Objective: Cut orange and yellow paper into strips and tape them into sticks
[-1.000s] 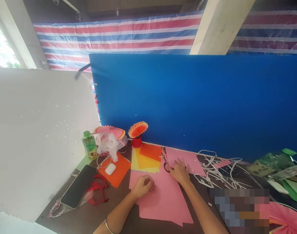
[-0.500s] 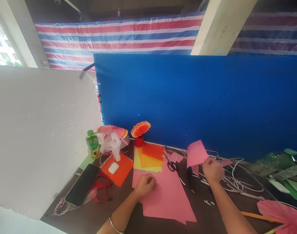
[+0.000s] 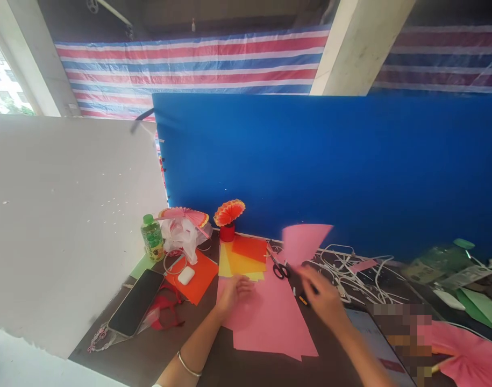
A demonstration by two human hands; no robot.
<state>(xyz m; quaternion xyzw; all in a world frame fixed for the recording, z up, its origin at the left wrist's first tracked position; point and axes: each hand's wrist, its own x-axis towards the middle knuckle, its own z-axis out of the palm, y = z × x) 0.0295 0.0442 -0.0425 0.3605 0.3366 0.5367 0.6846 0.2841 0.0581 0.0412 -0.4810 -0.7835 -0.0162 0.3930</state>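
Note:
My right hand [image 3: 321, 294] pinches the lower corner of a pink paper sheet [image 3: 304, 243], held up above the back of the table and bent in a curve. My left hand [image 3: 233, 294], fingers stretched out and slightly blurred, is over a stack of pink paper [image 3: 270, 328]. Black-handled scissors [image 3: 281, 270] lie between the stack and the raised sheet. Yellow paper [image 3: 229, 264] and orange-red paper [image 3: 249, 248] rest on the stack's far end. Below my right hand is a dark tool with an orange end [image 3: 302, 300], partly hidden.
At left are a phone [image 3: 136, 302], a green-capped bottle [image 3: 152, 239], a white earbud case [image 3: 186, 276] and red straps [image 3: 165, 312]. A folded paper flower [image 3: 229, 213] stands behind. White cables [image 3: 366, 279], a lit screen [image 3: 375, 344] and a pink paper fan [image 3: 467, 352] are at right.
My right hand has moved left with the pink sheet, which now curves upward. My left hand's fingers have uncurled. A lit screen now shows beside my right forearm, where paper scraps were visible.

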